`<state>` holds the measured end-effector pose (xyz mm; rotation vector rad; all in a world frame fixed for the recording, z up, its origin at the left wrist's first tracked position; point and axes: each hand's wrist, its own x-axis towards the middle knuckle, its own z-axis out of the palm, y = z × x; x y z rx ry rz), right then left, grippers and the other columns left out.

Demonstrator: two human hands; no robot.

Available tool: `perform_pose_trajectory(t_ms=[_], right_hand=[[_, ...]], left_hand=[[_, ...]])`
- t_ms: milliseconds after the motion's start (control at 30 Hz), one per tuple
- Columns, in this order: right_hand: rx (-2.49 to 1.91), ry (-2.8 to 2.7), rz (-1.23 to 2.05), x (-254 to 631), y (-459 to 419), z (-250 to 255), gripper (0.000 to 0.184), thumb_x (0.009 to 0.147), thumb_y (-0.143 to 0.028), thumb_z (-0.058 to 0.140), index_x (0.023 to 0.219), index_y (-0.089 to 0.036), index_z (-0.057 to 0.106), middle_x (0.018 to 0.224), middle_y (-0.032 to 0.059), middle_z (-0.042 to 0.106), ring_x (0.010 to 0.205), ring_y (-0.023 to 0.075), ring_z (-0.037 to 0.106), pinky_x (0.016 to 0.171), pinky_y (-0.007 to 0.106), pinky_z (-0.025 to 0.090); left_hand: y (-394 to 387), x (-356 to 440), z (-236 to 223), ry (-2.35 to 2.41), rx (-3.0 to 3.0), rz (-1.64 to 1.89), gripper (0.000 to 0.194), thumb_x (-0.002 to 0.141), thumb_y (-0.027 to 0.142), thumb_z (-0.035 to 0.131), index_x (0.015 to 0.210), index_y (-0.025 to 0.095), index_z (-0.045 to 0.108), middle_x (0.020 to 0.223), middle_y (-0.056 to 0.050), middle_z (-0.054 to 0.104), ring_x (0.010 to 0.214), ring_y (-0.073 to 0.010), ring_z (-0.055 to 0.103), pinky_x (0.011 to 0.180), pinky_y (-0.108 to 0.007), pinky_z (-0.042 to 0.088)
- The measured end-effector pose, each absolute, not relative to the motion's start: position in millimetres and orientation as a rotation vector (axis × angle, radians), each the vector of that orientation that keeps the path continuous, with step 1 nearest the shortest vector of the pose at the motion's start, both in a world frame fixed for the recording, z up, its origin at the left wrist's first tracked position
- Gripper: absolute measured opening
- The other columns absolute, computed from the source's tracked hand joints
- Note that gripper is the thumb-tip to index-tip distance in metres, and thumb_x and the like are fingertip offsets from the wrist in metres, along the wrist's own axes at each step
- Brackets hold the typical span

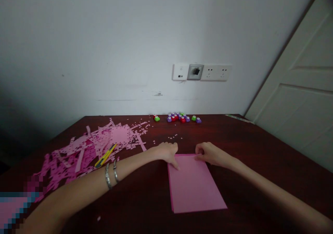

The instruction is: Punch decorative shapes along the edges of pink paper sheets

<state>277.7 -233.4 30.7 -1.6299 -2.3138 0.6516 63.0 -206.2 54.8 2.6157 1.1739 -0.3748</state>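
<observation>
Since darker pink shows past the left and far edges of the light pink sheet (196, 187), treat the layers as not quite flush. The sheet lies flat on the dark red table (140, 206), between and nearer you than your hands, long side running away from you.

Your left hand (166, 152) is at the far left corner: thumb laid on top, fingers bent over by the far edge. Can't tell if they grip underneath. Your right hand (210, 153) pinches the far edge by the right corner, thumb against curled forefinger; can't tell how many layers it has.

To hold it well: light, even load at both corners, thumbs low. Square the far edge first, then check the left one, where the darker strip runs down to the near corner. Press flat rather than pull; uneven tension would probably skew the top layer or crease a corner. Watch that left thumb, it could drag the top sheet.

Left of your left hand: heap of pink scraps (78, 145), yellow cutter (105, 156) lying on it, near your forearm. Mind that elbow sweep. Paper bits (175, 136) sit just beyond the sheet; one slipped between layers would likely leave a bump. Small coloured pieces (178, 117) line the back by the wall (130, 53).
</observation>
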Motion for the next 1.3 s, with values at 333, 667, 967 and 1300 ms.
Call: perform_pose_trajectory(t_ms=[333, 667, 967, 1300], right_hand=[[-1.66, -2.357, 0.564, 283.2, -229.4, 25.6, 0.021, 0.07, -0.032, 0.061, 0.085, -0.018, 0.06, 0.08, 0.0042, 0.061, 0.069, 0.0157, 0.055, 0.057, 0.024, 0.037], [-1.612, -2.301, 0.591, 286.6, -230.8, 20.8, 0.026, 0.071, -0.034, 0.061, 0.092, -0.018, 0.059, 0.084, 0.0056, 0.06, 0.075, 0.0172, 0.054, 0.066, 0.028, 0.041], [-1.245, -1.745, 1.395, 282.2, -239.3, 47.6, 0.047, 0.066, -0.042, 0.065, 0.105, -0.015, 0.059, 0.103, 0.0096, 0.064, 0.092, 0.0209, 0.059, 0.08, 0.036, 0.046], [-1.141, -1.437, 0.921, 251.5, -198.4, 38.4, 0.037, 0.068, -0.046, 0.062, 0.085, -0.013, 0.06, 0.085, 0.0088, 0.066, 0.073, 0.0189, 0.061, 0.068, 0.033, 0.048]], left_hand=[[-207.2, 68.0, 57.3, 1.182, 2.649, -0.435, 0.061, 0.055, 0.053, 0.066, 0.1, 0.014, 0.056, 0.107, -0.016, 0.058, 0.097, -0.0296, 0.054, 0.077, -0.035, 0.042], [-205.4, 63.6, 52.5, 1.14, 2.47, -0.268, 0.03, 0.051, 0.041, 0.07, 0.064, 0.016, 0.06, 0.065, -0.002, 0.061, 0.062, -0.0185, 0.055, 0.056, -0.027, 0.039], [-183.5, 34.5, 81.2, 1.01, 2.078, 0.447, 0.021, 0.054, 0.032, 0.069, 0.061, 0.014, 0.061, 0.058, 0.001, 0.058, 0.053, -0.0107, 0.049, 0.049, -0.023, 0.036], [-174.0, 52.7, 73.6, 0.877, 1.582, 1.176, 0.04, 0.06, 0.033, 0.07, 0.092, 0.01, 0.063, 0.088, -0.009, 0.067, 0.074, -0.017, 0.06, 0.069, -0.031, 0.049]])
